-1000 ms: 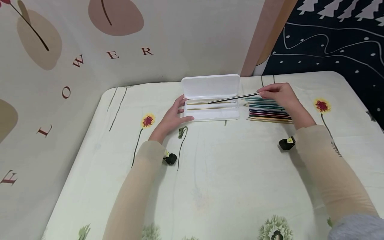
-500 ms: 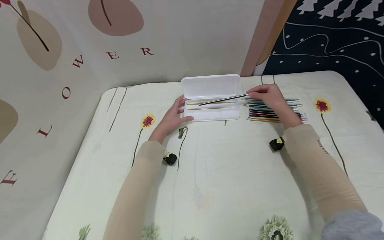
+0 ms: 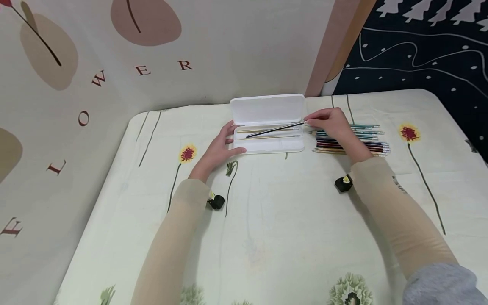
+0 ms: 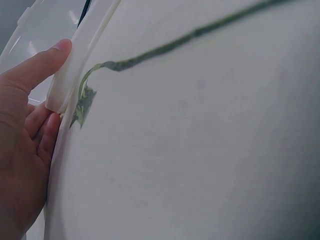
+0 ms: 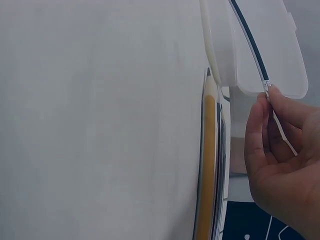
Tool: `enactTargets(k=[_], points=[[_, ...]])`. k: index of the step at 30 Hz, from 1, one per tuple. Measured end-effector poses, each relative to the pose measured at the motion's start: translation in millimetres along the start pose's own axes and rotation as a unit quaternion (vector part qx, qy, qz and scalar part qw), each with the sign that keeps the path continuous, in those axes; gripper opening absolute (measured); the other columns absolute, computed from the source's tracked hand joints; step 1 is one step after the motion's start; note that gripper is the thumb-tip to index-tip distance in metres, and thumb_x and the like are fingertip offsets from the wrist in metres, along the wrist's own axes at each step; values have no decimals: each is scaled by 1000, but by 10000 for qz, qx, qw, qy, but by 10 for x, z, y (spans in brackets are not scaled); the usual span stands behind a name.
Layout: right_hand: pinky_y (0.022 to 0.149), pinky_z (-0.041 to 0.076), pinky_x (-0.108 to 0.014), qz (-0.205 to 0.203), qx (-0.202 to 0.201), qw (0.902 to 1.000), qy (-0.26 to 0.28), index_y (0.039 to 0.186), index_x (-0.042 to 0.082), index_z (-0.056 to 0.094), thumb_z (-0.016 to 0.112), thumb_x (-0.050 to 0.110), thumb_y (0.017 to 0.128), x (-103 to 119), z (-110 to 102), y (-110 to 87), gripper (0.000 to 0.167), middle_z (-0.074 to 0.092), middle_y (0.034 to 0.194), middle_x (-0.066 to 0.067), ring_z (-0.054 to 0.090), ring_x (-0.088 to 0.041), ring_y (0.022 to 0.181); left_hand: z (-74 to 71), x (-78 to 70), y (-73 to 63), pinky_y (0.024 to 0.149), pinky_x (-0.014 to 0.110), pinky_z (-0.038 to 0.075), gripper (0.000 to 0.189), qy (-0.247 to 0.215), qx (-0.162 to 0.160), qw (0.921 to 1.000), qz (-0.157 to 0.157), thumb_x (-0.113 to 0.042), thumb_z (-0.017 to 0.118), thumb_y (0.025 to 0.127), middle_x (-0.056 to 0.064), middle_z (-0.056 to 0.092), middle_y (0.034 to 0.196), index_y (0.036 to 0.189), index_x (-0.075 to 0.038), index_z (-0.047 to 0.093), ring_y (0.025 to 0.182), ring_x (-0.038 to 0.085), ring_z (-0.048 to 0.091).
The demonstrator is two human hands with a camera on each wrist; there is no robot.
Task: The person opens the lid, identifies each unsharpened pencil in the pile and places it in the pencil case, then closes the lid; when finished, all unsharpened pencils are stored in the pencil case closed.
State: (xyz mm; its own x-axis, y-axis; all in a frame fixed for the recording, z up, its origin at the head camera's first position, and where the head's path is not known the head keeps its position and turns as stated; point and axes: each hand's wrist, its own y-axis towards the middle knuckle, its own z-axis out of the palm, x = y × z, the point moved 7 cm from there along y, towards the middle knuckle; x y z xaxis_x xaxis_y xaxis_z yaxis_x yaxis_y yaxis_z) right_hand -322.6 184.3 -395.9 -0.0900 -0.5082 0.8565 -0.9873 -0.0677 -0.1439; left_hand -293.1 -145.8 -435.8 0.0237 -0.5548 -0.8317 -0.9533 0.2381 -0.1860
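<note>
A white plastic pencil case (image 3: pixel 267 146) lies with its lid raised at the table's far side, two yellowish pencils (image 3: pixel 268 137) inside. At its left end my left hand (image 3: pixel 220 146) grips the case, thumb over the front rim (image 4: pixel 62 82) and the other fingers round the end wall. My right hand (image 3: pixel 329 120) pinches a dark striped pencil (image 3: pixel 272 130) by its silvery end between thumb and fingertips. That pencil slants over the case, its far tip low to the left. In the right wrist view the pinching fingers (image 5: pixel 265 120) are close to the case's right end.
Right of the case, under my right forearm, several pencils (image 3: pixel 347 144) lie side by side in teal, dark and yellow. A flower-print cloth (image 3: pixel 274 220) covers the table. Behind stand a pale lettered wall hanging (image 3: pixel 236 51) and a dark tree-patterned one (image 3: pixel 415 55).
My right hand has moved left with the dark pencil, from above the loose pencils toward the case; the pencil's tip sits lower and further left over it. My left hand has stayed put.
</note>
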Motion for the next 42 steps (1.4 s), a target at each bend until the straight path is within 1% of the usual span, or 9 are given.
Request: enactTargets(k=[4,7,10,15,17,23,29,37,42], points=[[71,49,-13,-78,28,9999,99,117,1,73,70,21,94,20,41,1,30,66,83,24,59,2,80,-1,5,0,122,42,32,103,31,9,10000,-16,-28,80,86,0,32,164,161,-27,9,141,29,45],[69,49,-14,-103,70,9999,120,116,1,73,70,19,94,28,66,2,29,65,81,25,59,0,77,-2,0,-4,121,42,33,103,38,6,10000,-24,-28,80,86,0,32,164,161,-27,10,141,29,45],[70,49,-14,-120,103,9999,54,116,2,73,69,19,95,35,82,3,28,66,84,23,58,0,78,1,-5,-7,121,43,33,103,47,6,10000,-41,-28,80,86,0,32,164,161,-28,9,141,29,45],[71,48,-14,-156,186,9997,-39,116,3,73,68,20,96,42,99,0,27,71,95,14,58,0,81,1,-2,-8,122,43,32,103,73,8,9999,-77,-29,80,86,-1,32,164,161,-29,9,142,28,44],[71,48,-14,-197,220,9996,-39,116,3,73,68,20,95,48,105,-2,27,71,98,13,58,0,82,0,-1,-8,122,43,32,103,74,1,9999,-81,-29,80,85,-1,32,164,161,-29,9,142,28,44],[72,50,-13,-308,298,9990,92,117,3,72,69,19,94,63,118,-7,28,72,95,16,60,4,83,-2,-4,-8,122,43,32,103,44,-4,10000,-70,-29,80,86,0,32,164,161,-29,10,142,29,44],[72,51,-14,-271,303,9992,59,117,2,72,69,19,95,65,102,-21,28,71,94,16,60,3,80,-4,-1,-7,122,43,32,103,68,6,10000,-47,-28,80,86,1,32,164,161,-27,10,141,29,44],[71,51,-12,-350,461,9983,55,118,1,71,67,16,96,64,136,-20,27,72,103,2,59,1,81,-6,1,-6,122,44,32,102,38,-10,10000,-56,-28,80,86,1,33,163,161,-27,11,141,29,45],[71,53,-11,-415,563,9975,135,117,-2,70,66,14,96,77,172,-15,26,73,97,8,61,4,80,-1,9,4,121,43,33,103,40,-21,10000,-40,-28,80,85,1,33,163,161,-26,11,140,29,45]])
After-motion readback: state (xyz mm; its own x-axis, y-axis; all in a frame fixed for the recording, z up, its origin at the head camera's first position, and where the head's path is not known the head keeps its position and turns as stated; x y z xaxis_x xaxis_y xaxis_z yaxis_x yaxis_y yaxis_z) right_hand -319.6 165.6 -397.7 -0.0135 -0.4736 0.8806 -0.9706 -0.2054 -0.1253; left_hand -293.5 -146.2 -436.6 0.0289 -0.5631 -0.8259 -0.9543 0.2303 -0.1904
